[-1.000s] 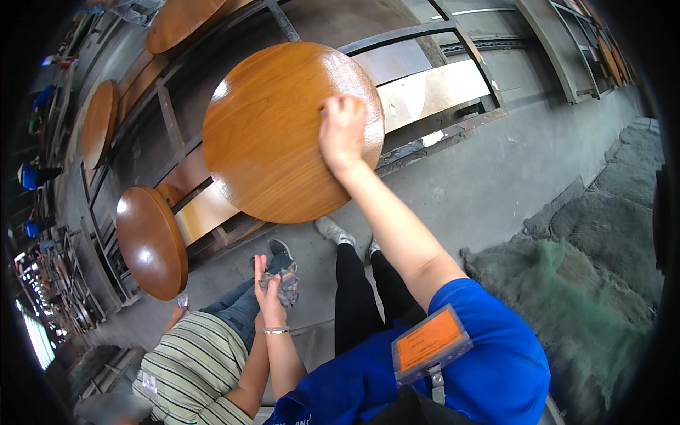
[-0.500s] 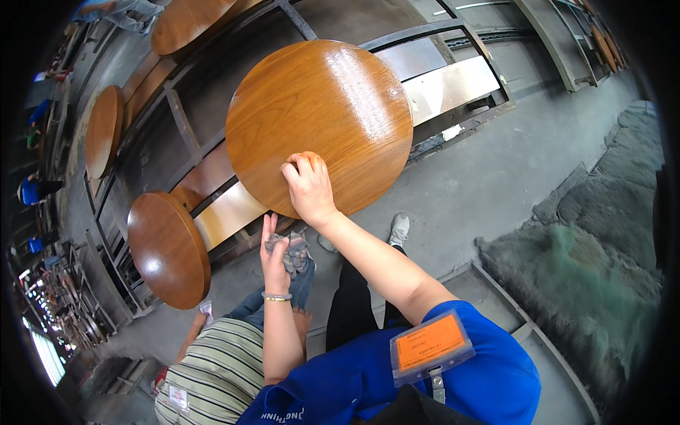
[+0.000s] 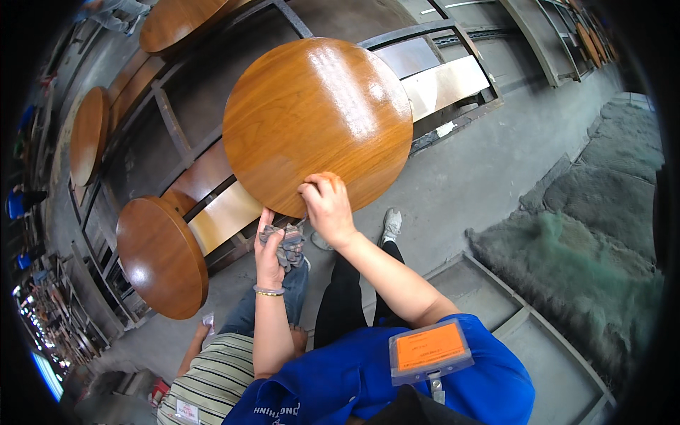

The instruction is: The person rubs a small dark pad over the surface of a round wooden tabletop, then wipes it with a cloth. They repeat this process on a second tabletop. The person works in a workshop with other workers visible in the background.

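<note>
A round, glossy brown wooden tabletop rests on a metal rack in front of me. My right hand is over its near edge, fingers curled in against the wood; anything pinched in them is hidden. Below that edge, my left hand holds a crumpled grey striped rag against its palm. The left fingers point up, their tips close to the tabletop's near-left rim.
Another round top leans at the left, with further ones beyond it. Pale boards lie across the dark metal rack. A co-worker in a striped shirt is close on my left. Dusty grey-green sheeting covers the right side.
My right hand has slid right and nearer to me, from the tabletop's surface to its near edge. The left hand still holds the rag, and the view has shifted slightly.
</note>
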Demonstrator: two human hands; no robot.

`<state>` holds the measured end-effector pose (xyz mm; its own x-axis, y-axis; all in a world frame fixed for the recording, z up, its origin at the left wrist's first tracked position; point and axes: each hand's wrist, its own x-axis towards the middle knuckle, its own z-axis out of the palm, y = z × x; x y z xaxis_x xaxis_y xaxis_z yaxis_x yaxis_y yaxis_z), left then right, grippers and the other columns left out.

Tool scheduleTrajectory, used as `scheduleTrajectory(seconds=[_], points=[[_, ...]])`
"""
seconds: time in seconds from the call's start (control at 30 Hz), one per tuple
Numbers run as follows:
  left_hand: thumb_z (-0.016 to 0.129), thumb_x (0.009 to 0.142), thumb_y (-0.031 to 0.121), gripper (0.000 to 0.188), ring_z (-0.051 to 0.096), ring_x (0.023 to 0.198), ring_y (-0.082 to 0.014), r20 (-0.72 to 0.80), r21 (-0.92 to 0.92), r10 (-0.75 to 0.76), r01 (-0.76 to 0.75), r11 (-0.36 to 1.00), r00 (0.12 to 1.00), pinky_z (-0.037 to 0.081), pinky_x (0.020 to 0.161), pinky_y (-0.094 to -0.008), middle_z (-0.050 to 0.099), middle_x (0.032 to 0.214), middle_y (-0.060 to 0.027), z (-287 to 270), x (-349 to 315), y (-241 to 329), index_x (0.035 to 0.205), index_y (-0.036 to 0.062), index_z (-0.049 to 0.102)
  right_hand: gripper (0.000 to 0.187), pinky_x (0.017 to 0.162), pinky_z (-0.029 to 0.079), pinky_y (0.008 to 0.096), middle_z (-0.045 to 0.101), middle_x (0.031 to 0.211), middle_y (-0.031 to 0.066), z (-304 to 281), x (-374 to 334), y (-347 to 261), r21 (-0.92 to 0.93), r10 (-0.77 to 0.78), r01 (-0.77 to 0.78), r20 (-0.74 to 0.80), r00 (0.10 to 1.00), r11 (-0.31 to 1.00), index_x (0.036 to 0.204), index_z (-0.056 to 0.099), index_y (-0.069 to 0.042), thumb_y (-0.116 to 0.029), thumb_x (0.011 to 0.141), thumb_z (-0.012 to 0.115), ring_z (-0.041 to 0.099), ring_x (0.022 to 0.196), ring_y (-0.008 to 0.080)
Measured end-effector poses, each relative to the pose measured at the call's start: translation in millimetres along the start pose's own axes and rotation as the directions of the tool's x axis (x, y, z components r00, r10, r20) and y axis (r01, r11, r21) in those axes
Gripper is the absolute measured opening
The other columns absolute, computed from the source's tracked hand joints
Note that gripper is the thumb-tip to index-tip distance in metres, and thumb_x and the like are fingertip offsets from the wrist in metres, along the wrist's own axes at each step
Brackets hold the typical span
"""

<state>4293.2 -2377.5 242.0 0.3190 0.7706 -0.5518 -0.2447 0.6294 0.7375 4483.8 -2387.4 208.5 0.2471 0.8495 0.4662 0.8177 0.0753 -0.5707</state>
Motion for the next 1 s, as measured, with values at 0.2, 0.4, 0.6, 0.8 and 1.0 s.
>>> scheduleTrajectory(seconds=[0.2, 0.4, 0.6, 0.8, 1.0], points=[[0.058, 0.094, 0.001, 0.085, 0.067, 0.13, -0.0252, 0.0, -0.007, 0.035, -0.035, 0.999, 0.999, 0.063, 0.091, -0.0346, 0.034, 0.176, -0.0152, -3, 1, -3, 0.173, -0.0005, 0.023, 0.016, 0.104, 0.045, 0.0508, 0.064, 0.116, 0.0144, -63, 6, 102, -0.224, 0.377, -0.474, -0.366, 0.851, 0.852, 0.103, 0.069, -0.007, 0.0, 0.09, 0.073, 0.059, 0.113, 0.0374], [0.058, 0.094, 0.001, 0.084, 0.054, 0.148, -0.0271, -0.015, 0.013, 0.021, -0.021, 1.0, 1.0, 0.053, 0.113, -0.0377, 0.029, 0.178, -0.0175, -6, 1, -6, 0.172, -0.0016, 0.026, 0.024, 0.106, 0.048, 0.0495, 0.064, 0.118, 0.0114, -23, -31, 10, -0.075, 0.058, -0.058, 0.0, 0.998, 0.995, 0.104, 0.071, -0.01, -0.001, 0.083, 0.076, 0.06, 0.122, 0.0361], [0.059, 0.094, 0.002, 0.085, 0.036, 0.16, -0.0271, 0.033, 0.062, 0.065, -0.066, 0.996, 0.997, 0.043, 0.123, -0.0392, 0.028, 0.179, -0.0187, -13, 4, -8, 0.172, -0.0035, 0.025, 0.017, 0.105, 0.047, 0.0485, 0.066, 0.115, 0.0128, -56, -23, 71, -0.255, 0.37, -0.419, -0.219, 0.903, 0.872, 0.107, 0.071, -0.009, -0.003, 0.091, 0.075, 0.059, 0.12, 0.0359], [0.06, 0.094, 0.005, 0.087, 0.032, 0.163, -0.025, 0.085, 0.01, 0.066, -0.067, 0.998, 0.994, 0.041, 0.123, -0.0351, 0.027, 0.178, -0.0229, -21, 5, -12, 0.172, -0.004, 0.024, 0.027, 0.106, 0.048, 0.0498, 0.063, 0.12, 0.0119, -5, -47, -14, -0.095, 0.26, -0.255, 0.049, 0.964, 0.962, 0.107, 0.071, -0.008, 0.0, 0.081, 0.074, 0.06, 0.12, 0.0354], [0.066, 0.09, 0.012, 0.092, 0.056, 0.14, -0.0185, 0.131, 0.007, -0.032, 0.031, 0.999, 0.991, 0.05, 0.109, -0.0301, 0.033, 0.176, -0.0217, -48, 8, -3, 0.172, -0.0022, 0.026, 0.021, 0.102, 0.048, 0.0505, 0.066, 0.117, 0.0119, -26, -21, 12, -0.188, 0.135, -0.132, 0.007, 0.991, 0.973, 0.108, 0.071, -0.01, -0.002, 0.089, 0.076, 0.061, 0.117, 0.0345]])
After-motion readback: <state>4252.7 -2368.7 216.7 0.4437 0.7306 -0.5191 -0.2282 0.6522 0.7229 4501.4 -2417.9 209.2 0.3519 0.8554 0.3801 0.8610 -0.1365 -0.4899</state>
